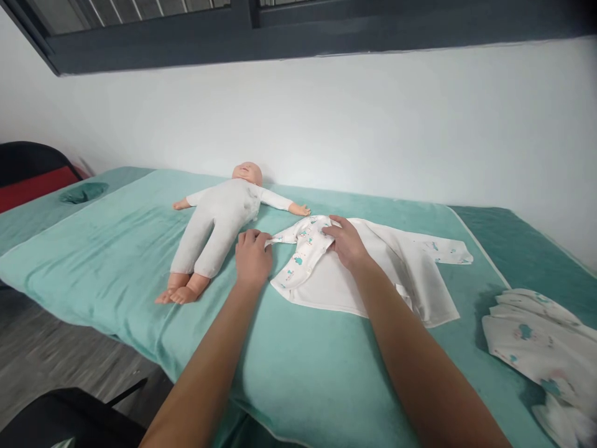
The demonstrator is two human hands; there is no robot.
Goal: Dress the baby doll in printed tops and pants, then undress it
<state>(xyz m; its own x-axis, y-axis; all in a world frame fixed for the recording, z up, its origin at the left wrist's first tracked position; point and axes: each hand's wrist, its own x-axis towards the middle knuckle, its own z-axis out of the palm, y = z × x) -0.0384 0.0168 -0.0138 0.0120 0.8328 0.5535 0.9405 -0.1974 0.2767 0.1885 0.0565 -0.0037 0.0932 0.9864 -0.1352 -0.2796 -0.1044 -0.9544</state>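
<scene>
A white baby shirt [340, 283] with a teal animal print lies spread open on the green bed cover, its inside facing up. My left hand [254, 256] pinches the end of the shirt's left sleeve. At the shirt's upper middle, my right hand [346, 241] grips the fabric near the folded printed front, its fingertips partly hidden by cloth. The shirt's other sleeve stretches out to the right. To the left of the shirt, a baby doll [228, 214] in a white body suit rests on its back, arms spread, one hand near the shirt's top edge.
More printed white baby clothing [541, 336] is piled at the right. The green cover [116, 249] spreads over the bed against a white wall [303, 124]. A black chair [69, 417] stands at the lower left, and a black and red chair [37, 180] at the far left.
</scene>
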